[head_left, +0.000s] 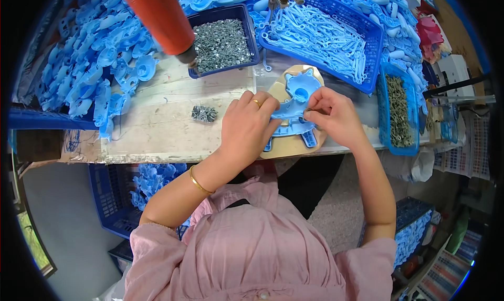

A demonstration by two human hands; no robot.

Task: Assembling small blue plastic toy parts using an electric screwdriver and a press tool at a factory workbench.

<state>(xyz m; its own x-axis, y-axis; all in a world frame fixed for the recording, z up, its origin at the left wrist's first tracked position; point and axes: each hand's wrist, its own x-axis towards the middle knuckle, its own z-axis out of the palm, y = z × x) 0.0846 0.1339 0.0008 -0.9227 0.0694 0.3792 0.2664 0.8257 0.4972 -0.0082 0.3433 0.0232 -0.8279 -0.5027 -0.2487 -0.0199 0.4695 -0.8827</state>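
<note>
A light-blue molded plastic part (301, 93), shaped like a toy body shell, lies hollow side up in a tan fixture (273, 149) at the table's front edge. My left hand (249, 120) holds the left side of this part, fingers curled over its edge. Over the part's right side, my right hand (336, 115) has thumb and fingers pinched together. Whatever sits between those fingertips is too small and hidden to name. To the left of my left hand lies a small clump of metal pieces (203, 113).
An orange-red power driver (163, 17) hangs at upper left. Behind the fixture stand a dark-blue tray of small metal pieces (223, 44) and a blue basket of light-blue rods (320, 38). A bright-blue basket of screws (398, 112) is at right. Heaped blue parts (100, 49) cover the left.
</note>
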